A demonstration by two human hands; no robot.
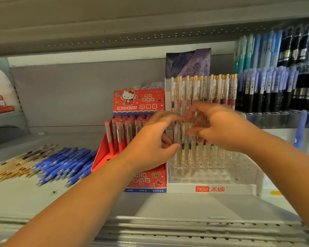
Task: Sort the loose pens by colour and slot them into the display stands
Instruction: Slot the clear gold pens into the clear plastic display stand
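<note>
A clear tiered display stand (210, 175) with a white labelled base holds rows of clear pens with gold clips (203, 90). My left hand (150, 139) grips a small bunch of these clear pens upright over the stand's left part. My right hand (219, 125) pinches one clear gold-topped pen (189, 129) between thumb and forefinger, beside that bunch. To the left stands a red cartoon-cat display box (137, 102) holding red pens (118, 132). Loose blue pens (64, 163) and loose clear gold pens (20, 163) lie in heaps on the shelf at left.
The grey shelf board (150, 207) runs along the front, with another shelf overhead. At right, a raised rack (278, 90) carries blue, teal and dark pens. A dark purple card (187, 63) stands behind the clear stand. Red boxes (0, 104) sit far left.
</note>
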